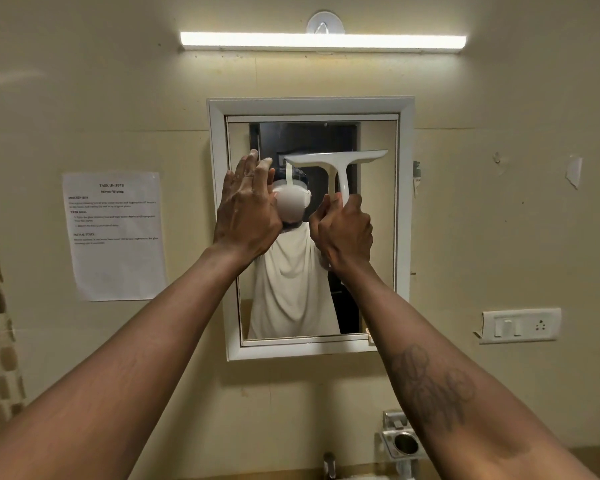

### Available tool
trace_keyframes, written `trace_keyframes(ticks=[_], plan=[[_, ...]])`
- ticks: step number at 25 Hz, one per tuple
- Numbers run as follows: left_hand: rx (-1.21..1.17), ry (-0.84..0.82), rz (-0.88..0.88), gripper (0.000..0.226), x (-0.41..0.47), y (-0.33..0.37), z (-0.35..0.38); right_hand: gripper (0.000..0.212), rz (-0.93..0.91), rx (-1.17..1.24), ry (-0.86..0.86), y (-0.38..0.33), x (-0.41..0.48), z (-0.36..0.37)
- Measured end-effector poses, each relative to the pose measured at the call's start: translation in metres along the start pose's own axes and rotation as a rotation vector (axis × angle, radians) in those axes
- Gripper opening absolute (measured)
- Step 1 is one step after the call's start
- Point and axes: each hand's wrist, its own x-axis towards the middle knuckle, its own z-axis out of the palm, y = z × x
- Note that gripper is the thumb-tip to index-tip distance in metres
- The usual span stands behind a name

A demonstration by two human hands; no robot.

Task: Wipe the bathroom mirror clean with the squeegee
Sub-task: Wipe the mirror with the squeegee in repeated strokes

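Here, the one white squeegee [336, 164] is up against the mirror [378, 237], in the top half of the glass, with its blade lying flat across. The right hand [345, 233] is wrapped tight around the handle, just under the blade. The left hand [246, 209] is flat and spread, on the left side of the mirror by its white frame; I cannot tell if it presses the glass. To wipe well, I think the blade should stay level, push evenly, and slide straight down to the bottom edge. I count one mirror, one squeegee, two hands, one paper sheet [113, 235] left of the mirror, and one lamp [323, 40] above it.
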Motion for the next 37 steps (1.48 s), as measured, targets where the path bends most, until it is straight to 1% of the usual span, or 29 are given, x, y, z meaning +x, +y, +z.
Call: trace_keyframes(ticks=[2, 6, 10, 12, 15, 21, 24, 30, 34, 37], plan=[[-0.017, -0.021, -0.004, 0.067, -0.008, 0.001, 0.001, 0.029, 0.003, -0.006, -0.011, 0.009, -0.019, -0.002], [-0.005, -0.025, -0.011, 0.058, -0.017, 0.004, 0.000, 0.030, 0.019, 0.022, -0.064, 0.022, -0.043, -0.008], [-0.001, -0.022, 0.011, 0.061, -0.011, 0.008, -0.008, 0.029, -0.006, 0.024, -0.029, 0.015, -0.010, -0.021], [0.001, -0.020, 0.012, 0.062, -0.007, 0.009, -0.010, 0.031, -0.030, 0.019, -0.028, 0.010, 0.015, -0.025], [0.000, -0.008, 0.016, 0.062, -0.001, 0.011, -0.008, 0.035, -0.060, 0.054, 0.020, 0.001, 0.041, -0.026], [0.005, -0.002, 0.039, 0.062, 0.008, 0.011, -0.003, 0.038, -0.060, 0.129, 0.023, -0.007, 0.062, -0.015], [0.004, 0.003, 0.036, 0.061, 0.010, 0.010, 0.000, 0.035, -0.029, 0.181, 0.030, -0.011, 0.063, -0.006], [0.002, 0.001, 0.019, 0.063, 0.005, 0.006, 0.006, 0.031, -0.021, 0.145, 0.058, -0.008, 0.061, 0.001], [0.004, -0.025, 0.015, 0.062, -0.006, 0.007, 0.012, 0.037, -0.016, 0.098, 0.041, 0.000, 0.042, -0.005], [-0.008, -0.052, 0.005, 0.063, -0.014, 0.007, 0.016, 0.029, 0.012, 0.058, 0.009, 0.014, 0.019, -0.003]])
